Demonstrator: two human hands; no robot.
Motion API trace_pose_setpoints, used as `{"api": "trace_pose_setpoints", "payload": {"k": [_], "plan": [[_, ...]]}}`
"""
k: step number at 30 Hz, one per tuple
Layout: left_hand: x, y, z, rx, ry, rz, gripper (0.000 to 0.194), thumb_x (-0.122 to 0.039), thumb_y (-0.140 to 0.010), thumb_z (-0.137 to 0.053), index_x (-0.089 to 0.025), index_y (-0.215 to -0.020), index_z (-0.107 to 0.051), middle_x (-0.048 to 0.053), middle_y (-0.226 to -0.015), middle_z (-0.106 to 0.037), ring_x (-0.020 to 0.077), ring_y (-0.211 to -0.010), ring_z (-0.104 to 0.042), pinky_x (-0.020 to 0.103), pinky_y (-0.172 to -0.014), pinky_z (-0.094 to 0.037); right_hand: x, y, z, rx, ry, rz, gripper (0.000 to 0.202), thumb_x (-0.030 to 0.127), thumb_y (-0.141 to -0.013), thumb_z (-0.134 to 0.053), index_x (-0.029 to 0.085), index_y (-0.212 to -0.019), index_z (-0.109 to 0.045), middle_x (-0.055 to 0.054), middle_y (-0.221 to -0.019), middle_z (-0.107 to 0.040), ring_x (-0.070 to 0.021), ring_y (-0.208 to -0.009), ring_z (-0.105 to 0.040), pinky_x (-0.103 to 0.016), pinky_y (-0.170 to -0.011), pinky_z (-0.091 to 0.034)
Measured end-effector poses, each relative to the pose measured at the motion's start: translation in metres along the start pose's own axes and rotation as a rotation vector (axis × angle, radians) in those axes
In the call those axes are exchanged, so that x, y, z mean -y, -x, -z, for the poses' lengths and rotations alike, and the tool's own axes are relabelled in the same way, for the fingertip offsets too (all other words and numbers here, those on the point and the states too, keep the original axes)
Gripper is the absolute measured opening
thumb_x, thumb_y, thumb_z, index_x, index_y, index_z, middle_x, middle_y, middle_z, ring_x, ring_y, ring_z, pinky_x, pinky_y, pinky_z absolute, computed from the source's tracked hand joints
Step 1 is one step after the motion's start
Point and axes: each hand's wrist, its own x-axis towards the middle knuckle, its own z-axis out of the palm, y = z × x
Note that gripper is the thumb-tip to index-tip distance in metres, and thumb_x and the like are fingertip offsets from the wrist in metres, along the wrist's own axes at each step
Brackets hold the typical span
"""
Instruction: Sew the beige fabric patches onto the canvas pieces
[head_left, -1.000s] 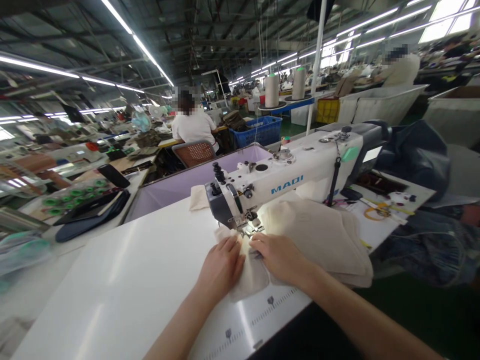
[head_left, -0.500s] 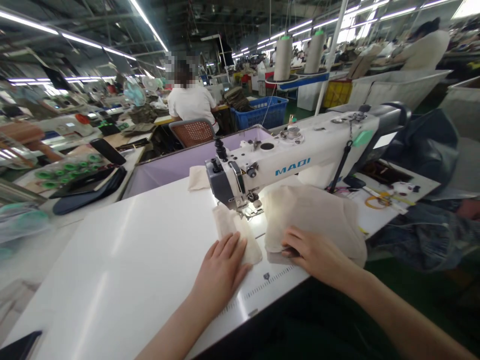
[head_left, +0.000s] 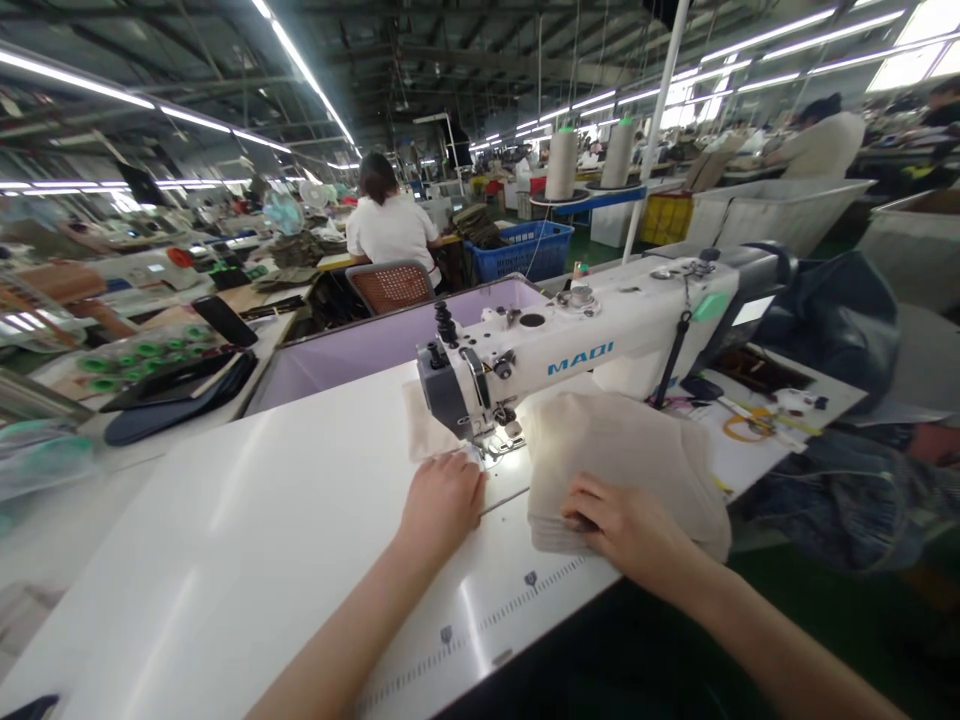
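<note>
Beside the presser foot (head_left: 504, 440) of the sewing machine (head_left: 577, 350), my left hand (head_left: 444, 505) is closed, with bent fingers at the near edge of a beige cloth piece (head_left: 426, 425). Its fingertips are partly hidden. That piece lies left of and behind the needle area. On the right, a stack of beige cloth pieces (head_left: 637, 440) rests on the white table, its layered edges facing me. My right hand (head_left: 630, 525) has its thumb and fingers curled on the stack's near edge, gripping it.
The white table (head_left: 247, 560) bears a printed ruler along its front edge. Scissors with yellow handles (head_left: 746, 425) lie right of the machine. Behind stands a lilac-lined bin (head_left: 337, 360). Thread cones (head_left: 561, 165) stand beyond. A co-worker (head_left: 391, 235) sits ahead, facing away.
My left hand has moved away from me towards the presser foot, and its fingers have bent. The cloth piece under it has shifted back and left. My right hand stays at the stack.
</note>
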Motion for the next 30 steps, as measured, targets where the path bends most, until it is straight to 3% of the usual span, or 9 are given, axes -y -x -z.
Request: {"api": "trace_pose_setpoints", "payload": {"k": [5, 10, 16, 20, 22, 25, 27, 29, 30], "plan": [[-0.034, 0.017, -0.013, -0.136, 0.227, -0.342, 0.020, -0.021, -0.103, -0.046, -0.018, -0.108, -0.066, 0.008, -0.099, -0.068, 0.0222, -0.091, -0.064, 0.034, -0.076, -0.056, 0.000, -0.001, 0.002, -0.024, -0.018, -0.009, 0.013, 0.017, -0.098, -0.055, 0.021, -0.094, -0.066, -0.003, -0.100, -0.065, -0.0171, -0.081, -0.063, -0.027, -0.070, -0.046], [-0.033, 0.008, -0.014, -0.078, 0.149, -0.516, 0.021, -0.016, -0.103, -0.042, -0.018, -0.108, -0.063, 0.007, -0.093, -0.065, 0.0227, -0.089, -0.062, 0.035, -0.077, -0.056, 0.002, -0.001, 0.002, -0.017, 0.052, -0.010, 0.011, 0.017, -0.097, -0.056, 0.020, -0.094, -0.065, -0.004, -0.099, -0.064, -0.0179, -0.078, -0.063, -0.028, -0.068, -0.046], [-0.034, -0.006, -0.007, -0.177, 0.326, -0.463, 0.019, -0.014, -0.100, -0.044, -0.018, -0.103, -0.063, 0.007, -0.098, -0.066, 0.0222, -0.095, -0.063, 0.037, -0.084, -0.056, 0.004, -0.005, -0.001, -0.151, -0.009, -0.096, 0.012, 0.029, -0.094, -0.065, 0.019, -0.100, -0.063, -0.005, -0.103, -0.065, -0.0208, -0.082, -0.067, -0.031, -0.071, -0.051], [-0.050, -0.004, 0.006, -0.381, 0.604, -0.426, 0.016, -0.011, -0.098, -0.043, -0.019, -0.104, -0.056, 0.013, -0.118, -0.064, 0.0219, -0.115, -0.062, 0.039, -0.098, -0.054, -0.002, 0.001, -0.003, -0.342, 0.095, -0.088, 0.026, 0.012, -0.089, -0.051, 0.019, -0.111, -0.062, -0.010, -0.116, -0.068, -0.0265, -0.094, -0.069, -0.037, -0.074, -0.055], [-0.053, 0.007, 0.015, -0.422, 0.742, -0.399, 0.015, -0.011, -0.099, -0.040, -0.020, -0.103, -0.051, 0.015, -0.124, -0.064, 0.0204, -0.120, -0.062, 0.038, -0.101, -0.054, -0.007, 0.008, 0.003, -0.432, 0.128, -0.036, 0.035, 0.008, -0.085, -0.048, 0.021, -0.114, -0.062, -0.011, -0.119, -0.069, -0.0274, -0.097, -0.070, -0.039, -0.078, -0.056], [-0.043, 0.038, 0.028, -0.426, 0.804, -0.379, 0.017, -0.011, -0.099, -0.036, -0.023, -0.105, -0.047, 0.014, -0.119, -0.068, 0.0196, -0.114, -0.066, 0.036, -0.095, -0.058, -0.010, 0.020, 0.016, -0.455, 0.130, 0.106, 0.043, 0.008, -0.079, -0.050, 0.026, -0.116, -0.064, -0.008, -0.116, -0.072, -0.0281, -0.102, -0.069, -0.040, -0.084, -0.055], [-0.028, 0.066, 0.036, -0.435, 0.741, -0.399, 0.018, -0.014, -0.098, -0.041, -0.024, -0.110, -0.048, 0.012, -0.120, -0.070, 0.0208, -0.113, -0.068, 0.036, -0.094, -0.060, -0.004, 0.026, 0.019, -0.372, 0.098, 0.188, 0.045, 0.006, -0.074, -0.051, 0.027, -0.111, -0.065, -0.006, -0.111, -0.073, -0.0268, -0.099, -0.069, -0.038, -0.081, -0.055], [-0.011, 0.095, 0.038, -0.333, 0.595, -0.370, 0.045, -0.020, -0.092, -0.060, -0.024, -0.133, -0.044, 0.015, -0.132, -0.066, 0.0249, -0.122, -0.065, 0.037, -0.099, -0.059, 0.009, 0.028, 0.014, -0.220, 0.050, 0.229, 0.044, 0.003, -0.071, -0.050, 0.027, -0.104, -0.067, -0.006, -0.105, -0.073, -0.0245, -0.094, -0.068, -0.035, -0.076, -0.054], [-0.003, 0.109, 0.037, -0.268, 0.507, -0.323, 0.057, -0.017, -0.091, -0.059, -0.025, -0.145, -0.040, 0.015, -0.140, -0.062, 0.0254, -0.127, -0.062, 0.037, -0.103, -0.057, 0.017, 0.028, 0.009, -0.136, 0.022, 0.240, 0.042, 0.002, -0.070, -0.051, 0.026, -0.100, -0.067, -0.005, -0.103, -0.072, -0.0234, -0.091, -0.067, -0.034, -0.074, -0.053]]}}
